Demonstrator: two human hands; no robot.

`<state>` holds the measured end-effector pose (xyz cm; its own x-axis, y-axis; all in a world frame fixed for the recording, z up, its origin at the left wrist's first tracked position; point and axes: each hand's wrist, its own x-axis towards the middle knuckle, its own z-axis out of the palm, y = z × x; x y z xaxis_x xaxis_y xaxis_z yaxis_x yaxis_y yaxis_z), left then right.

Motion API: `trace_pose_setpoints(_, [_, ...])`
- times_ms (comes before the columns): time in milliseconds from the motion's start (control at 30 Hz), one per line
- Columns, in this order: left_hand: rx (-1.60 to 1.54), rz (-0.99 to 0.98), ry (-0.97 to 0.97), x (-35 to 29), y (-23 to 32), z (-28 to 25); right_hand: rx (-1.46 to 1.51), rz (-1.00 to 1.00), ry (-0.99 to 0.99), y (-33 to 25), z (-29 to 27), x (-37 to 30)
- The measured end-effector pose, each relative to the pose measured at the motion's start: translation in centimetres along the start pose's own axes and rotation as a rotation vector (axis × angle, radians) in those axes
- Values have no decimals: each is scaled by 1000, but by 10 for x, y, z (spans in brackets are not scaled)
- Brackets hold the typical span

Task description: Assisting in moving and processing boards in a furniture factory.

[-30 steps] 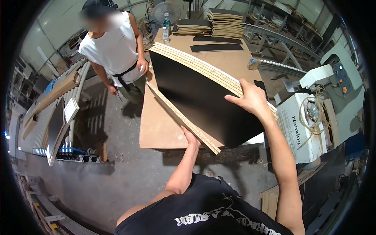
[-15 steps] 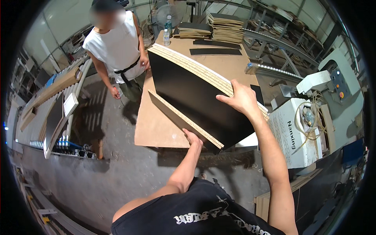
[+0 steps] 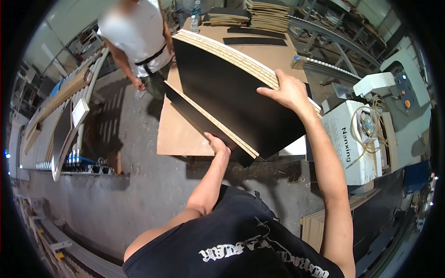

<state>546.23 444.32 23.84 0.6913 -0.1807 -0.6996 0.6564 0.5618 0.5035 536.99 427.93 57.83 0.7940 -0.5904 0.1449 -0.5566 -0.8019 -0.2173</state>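
Observation:
Several black-faced particle boards stand together as a tilted stack on the table, their pale raw edges upward. My right hand grips this stack over its upper edge, thumb on the black face and fingers behind. On the near side, a single black board leans away from the stack, with a wedge-shaped gap between them. My left hand holds that board low on its outer face, near its right end; part of the fingers is hidden against it.
The brown-topped table carries dark strips, board piles and a bottle at the back. A person in a white sleeveless top stands at its left. A roller conveyor is far left; a grey-green machine stands right.
The view has tipped, so most things sit higher. The near board has shifted slightly left with my left hand. My right hand keeps its grip on the stack.

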Motion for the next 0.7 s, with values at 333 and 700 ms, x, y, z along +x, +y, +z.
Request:
trace_pose_setpoints(333, [108,-29,24,13,-7,-61,46,46,-117,21,0,36])
trace_pose_setpoints(700, [369,-5,-40,10,45,-72,328,203,-232,59,22,58])
